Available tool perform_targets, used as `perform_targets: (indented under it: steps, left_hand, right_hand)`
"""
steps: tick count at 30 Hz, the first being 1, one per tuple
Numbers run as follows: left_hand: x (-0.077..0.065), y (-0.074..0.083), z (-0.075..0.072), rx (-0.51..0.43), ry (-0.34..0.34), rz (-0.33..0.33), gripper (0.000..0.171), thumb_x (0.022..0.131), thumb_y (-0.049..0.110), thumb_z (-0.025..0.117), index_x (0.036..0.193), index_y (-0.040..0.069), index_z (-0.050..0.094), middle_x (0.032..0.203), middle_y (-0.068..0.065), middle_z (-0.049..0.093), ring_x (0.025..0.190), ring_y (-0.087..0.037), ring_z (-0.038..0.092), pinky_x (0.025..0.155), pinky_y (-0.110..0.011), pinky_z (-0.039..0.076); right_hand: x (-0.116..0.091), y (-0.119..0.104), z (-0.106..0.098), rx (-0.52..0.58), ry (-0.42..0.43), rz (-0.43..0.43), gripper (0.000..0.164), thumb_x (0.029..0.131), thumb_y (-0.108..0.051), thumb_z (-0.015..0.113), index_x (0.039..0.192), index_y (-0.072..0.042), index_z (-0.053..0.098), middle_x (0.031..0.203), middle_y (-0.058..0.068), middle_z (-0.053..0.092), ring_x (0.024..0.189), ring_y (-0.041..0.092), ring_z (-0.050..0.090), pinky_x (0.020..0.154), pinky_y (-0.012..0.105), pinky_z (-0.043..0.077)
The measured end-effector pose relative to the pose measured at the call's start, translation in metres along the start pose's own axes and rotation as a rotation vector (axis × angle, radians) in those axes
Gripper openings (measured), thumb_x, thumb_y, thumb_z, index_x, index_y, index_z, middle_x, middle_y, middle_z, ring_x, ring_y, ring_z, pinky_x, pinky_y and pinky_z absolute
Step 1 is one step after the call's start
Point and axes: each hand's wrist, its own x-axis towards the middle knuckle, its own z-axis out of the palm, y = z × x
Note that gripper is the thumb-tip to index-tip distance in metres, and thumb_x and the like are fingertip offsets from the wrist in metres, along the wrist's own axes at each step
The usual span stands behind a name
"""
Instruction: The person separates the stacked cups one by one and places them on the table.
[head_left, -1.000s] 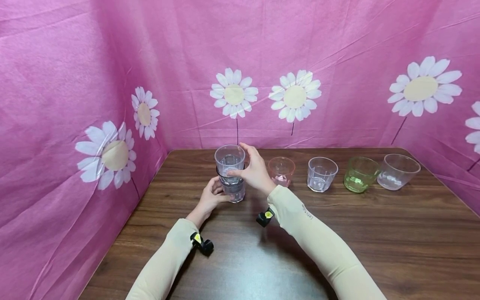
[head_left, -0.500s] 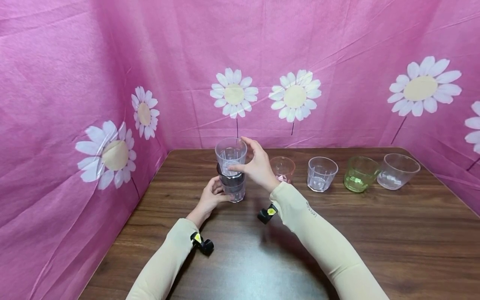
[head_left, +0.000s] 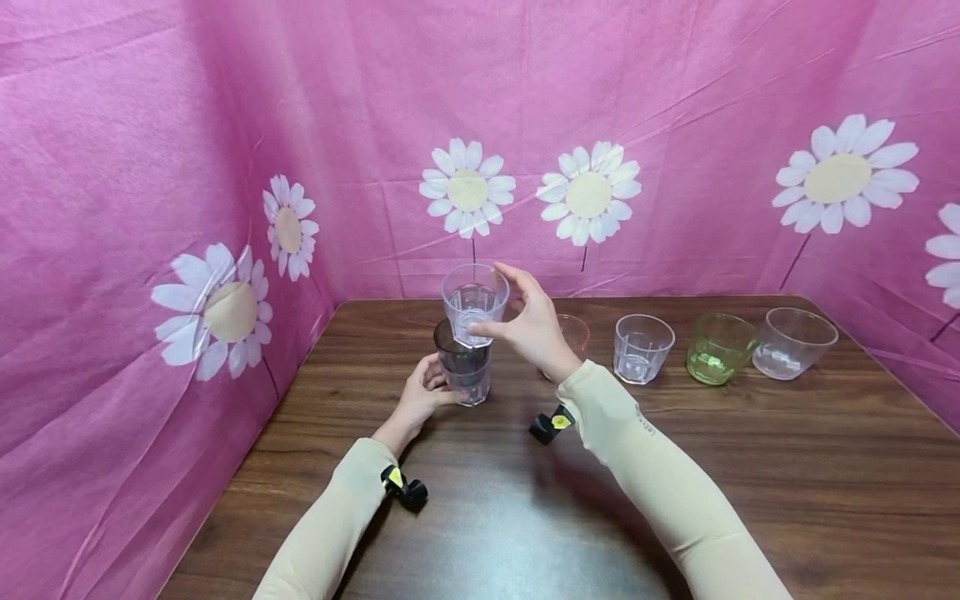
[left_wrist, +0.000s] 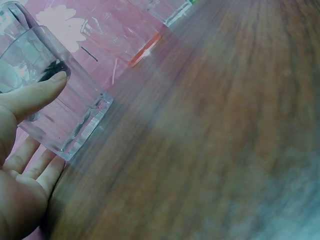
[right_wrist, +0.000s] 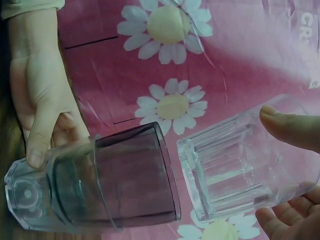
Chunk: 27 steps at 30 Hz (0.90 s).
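Note:
Thumb and fingers of my right hand [head_left: 534,325] grip a clear tumbler [head_left: 475,302], tilted and raised over the stack. In the right wrist view a small gap separates its base from the rim of a smoky dark tumbler [right_wrist: 137,177]. That dark tumbler is nested in another clear tumbler [head_left: 472,392], which stands upright on the table. Around this lower clear tumbler my left hand [head_left: 422,396] holds with thumb in front and fingers at the far side. The left wrist view shows the thumb pressed on its wall and its thick base on the wood.
Right of the stack, a pink tumbler [head_left: 576,332] is partly hidden by my right hand. Further right stand a clear tumbler [head_left: 643,352], a green one [head_left: 722,352] and another clear one [head_left: 793,346]. A pink flowered cloth [head_left: 360,167] hangs behind the wooden table [head_left: 480,500].
My right hand has lifted the clear tumbler up and slightly right, out of the dark one, whose rim now shows. The left hand and lower tumblers stay in place.

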Motion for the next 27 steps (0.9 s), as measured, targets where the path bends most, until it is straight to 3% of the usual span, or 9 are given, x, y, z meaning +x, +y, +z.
perform_targets:
  steps: [11, 21, 27]
  left_hand:
    - [0.001, -0.002, 0.000, -0.002, 0.002, 0.010, 0.074, 0.071, -0.019, 0.075, 0.137, -0.004, 0.045, 0.124, -0.018, 0.060, 0.109, -0.027, 0.059, 0.094, -0.031, 0.050]
    - [0.001, -0.002, 0.000, -0.005, 0.008, 0.009, 0.074, 0.071, -0.020, 0.075, 0.137, -0.003, 0.046, 0.124, -0.017, 0.060, 0.108, -0.027, 0.059, 0.094, -0.030, 0.050]
    - [0.000, 0.000, 0.001, -0.004, 0.008, 0.015, 0.074, 0.071, -0.020, 0.074, 0.137, -0.004, 0.045, 0.123, -0.016, 0.061, 0.106, -0.024, 0.060, 0.092, -0.030, 0.050]
  right_hand:
    - [-0.015, 0.001, -0.022, 0.079, -0.024, 0.047, 0.094, 0.061, 0.009, 0.089, 0.144, 0.001, 0.044, 0.137, 0.020, 0.053, 0.117, 0.040, 0.058, 0.097, 0.044, 0.051]
    - [-0.029, 0.006, -0.039, 0.047, -0.023, 0.052, 0.092, 0.061, 0.009, 0.090, 0.142, -0.001, 0.047, 0.134, 0.018, 0.056, 0.113, 0.037, 0.060, 0.096, 0.034, 0.050]
    - [-0.040, 0.009, -0.048, 0.008, -0.011, 0.032, 0.091, 0.059, 0.009, 0.090, 0.140, 0.002, 0.049, 0.131, 0.021, 0.057, 0.122, 0.031, 0.055, 0.102, 0.031, 0.046]
